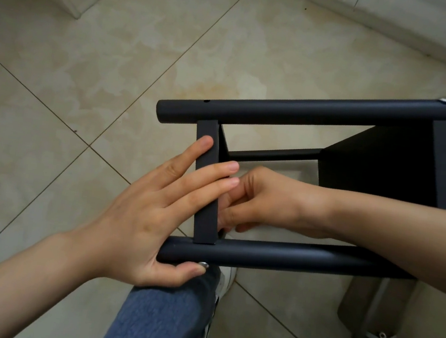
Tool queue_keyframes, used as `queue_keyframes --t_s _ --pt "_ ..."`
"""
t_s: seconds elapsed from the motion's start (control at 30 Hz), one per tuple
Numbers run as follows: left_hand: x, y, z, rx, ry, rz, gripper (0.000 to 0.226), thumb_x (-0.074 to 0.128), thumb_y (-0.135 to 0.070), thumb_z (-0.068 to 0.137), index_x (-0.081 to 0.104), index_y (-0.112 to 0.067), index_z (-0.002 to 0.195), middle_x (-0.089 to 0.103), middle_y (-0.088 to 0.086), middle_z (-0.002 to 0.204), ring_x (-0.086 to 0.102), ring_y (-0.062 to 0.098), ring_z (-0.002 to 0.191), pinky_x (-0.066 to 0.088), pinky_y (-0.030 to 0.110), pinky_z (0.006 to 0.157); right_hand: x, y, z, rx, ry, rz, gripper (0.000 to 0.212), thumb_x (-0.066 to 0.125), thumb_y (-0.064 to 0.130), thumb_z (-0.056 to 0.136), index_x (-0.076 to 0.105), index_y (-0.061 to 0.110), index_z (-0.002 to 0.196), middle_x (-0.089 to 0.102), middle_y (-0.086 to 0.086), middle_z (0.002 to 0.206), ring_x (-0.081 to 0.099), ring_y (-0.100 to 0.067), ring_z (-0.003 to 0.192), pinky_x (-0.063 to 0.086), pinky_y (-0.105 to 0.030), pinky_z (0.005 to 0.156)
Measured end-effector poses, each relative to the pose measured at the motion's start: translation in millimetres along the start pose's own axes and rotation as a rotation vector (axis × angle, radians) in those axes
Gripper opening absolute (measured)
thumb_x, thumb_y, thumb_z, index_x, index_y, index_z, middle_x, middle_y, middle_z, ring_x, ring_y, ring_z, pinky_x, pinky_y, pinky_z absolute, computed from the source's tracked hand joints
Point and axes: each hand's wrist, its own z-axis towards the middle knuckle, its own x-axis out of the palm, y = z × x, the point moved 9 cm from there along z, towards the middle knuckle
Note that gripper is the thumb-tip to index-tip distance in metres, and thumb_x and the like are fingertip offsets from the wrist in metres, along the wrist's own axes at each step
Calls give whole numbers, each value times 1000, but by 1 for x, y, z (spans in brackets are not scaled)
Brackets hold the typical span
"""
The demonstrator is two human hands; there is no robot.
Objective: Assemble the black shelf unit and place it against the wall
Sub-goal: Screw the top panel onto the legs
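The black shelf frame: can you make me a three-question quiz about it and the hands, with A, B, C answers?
1. What does the left hand press on?
A the floor
B the flat crossbar
C the wall

2. What colour is the trouser leg?
A red
B blue
C green

3. How are the fingers of the right hand?
A curled
B spread flat
C pointing upward

Answers:
1. B, its straight fingers lie across that bar.
2. B, it is blue denim.
3. A, they bend in behind the crossbar.
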Motion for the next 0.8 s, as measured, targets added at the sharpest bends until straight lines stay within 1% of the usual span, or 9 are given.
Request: queue_keyframes --t_s 0.13,0.27,0.33,0.4,0.6,0.7,0.8 --pt "0 0 0 6 4 1 89 60 -55 83 28 -11 153 26 4 163 6 36 155 19 38 124 -1 -2 -1 -7 -13 -8 9 68 8 89 75 4 93 73 -9 91 60 -11 83 50 -18 74" --pt "0 -1 0 13 2 -2 89 61 -55 82 27 -13 153 26 2 163 6 36 156 19 38 124 -1 -3 -2 -20 -22 0 11 69 7 89 74 -1 95 70 -12 90 59 -11 82 50 -14 70" --pt "-1 0 0 10 0 -1 90 61 -55 81 27 -13 153 27 2 163 6 35 156 19 38 124 -1 -2 -3 -28 -22 -8 12 68 6 89 73 -3 96 70 -22 97 60 -12 83 50 -13 69" --pt "-2 0 1 8 0 3 90 62 -54 81 27 -14 153 26 2 163 7 35 156 19 38 124 -3 0 -3 -39 -22 -14 14 68 5 89 73 -5 98 69 -26 102 61 -12 82 50 -12 67" --pt "-2 1 2 8 -4 -1 91 62 -53 80 26 -13 154 24 0 164 6 34 156 18 36 124 -4 2 -1 -46 -33 -13 7 70 2 87 73 -3 91 70 -25 98 61 -9 76 49 -12 65" --pt "-2 1 1 12 -8 -7 91 62 -53 81 26 -13 154 24 0 163 6 34 156 18 36 124 -3 0 -2 -26 -32 -12 10 70 5 88 73 -1 95 70 -22 101 61 -10 81 51 -14 68" --pt "-2 2 3 8 -7 -11 90 61 -52 81 26 -13 154 25 1 163 5 34 156 17 34 124 -3 1 -2 -16 -26 -16 14 69 6 89 72 -4 98 69 -24 103 62 -14 84 51 -17 71"
